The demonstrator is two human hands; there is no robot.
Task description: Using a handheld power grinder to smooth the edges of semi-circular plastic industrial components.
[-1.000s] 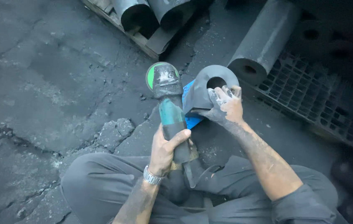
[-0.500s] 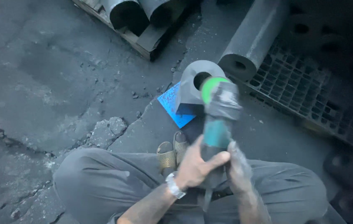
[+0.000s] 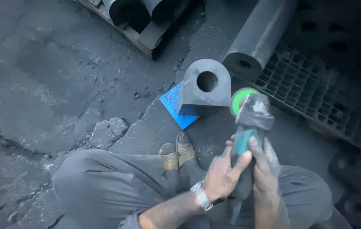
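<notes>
Angle grinder (image 3: 248, 127) gripped in both hands, bored block (image 3: 205, 87) apart ahead

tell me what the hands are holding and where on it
Both hands hold an angle grinder by its teal body: the left hand wraps it from the left, the right hand from the right. Its green disc end is free.
</notes>
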